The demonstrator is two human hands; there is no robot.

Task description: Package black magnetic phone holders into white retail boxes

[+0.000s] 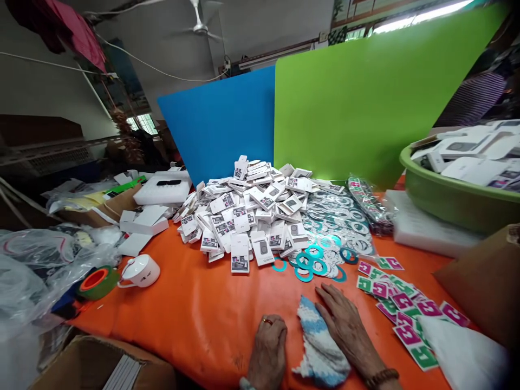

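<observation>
Lying on the orange counter (182, 325) in the head view, the blue-and-white cloth (319, 346) sits at the near edge, between the two hands. Its long axis runs roughly from near to far, with the narrow far tip slanted to the left and the wider part near and to the right. The right hand (341, 320) is the nearer one: it rests along the cloth's right edge, thumb side against the fabric, so the cloth lies to the left and near of its fingers. Those fingers are extended and slightly spread, pointing far and left, and grip nothing that shows. The left hand (268, 352) lies to the left of the cloth, just beside it with a strip of counter between. Its fingers curl under, and I cannot tell whether they close on anything.

Far of the right fingers lie the teal rings (311, 264), with a broad pile of white boxes (239, 252) to their far left. To the right of the right hand are pink and green cards (402, 301), partly covered by a white bag (463, 346). A cup (142, 270) stands well to the left of both hands, with tape (108, 287) beside it. A green basin (459, 200) holds more boxes at far right.
</observation>
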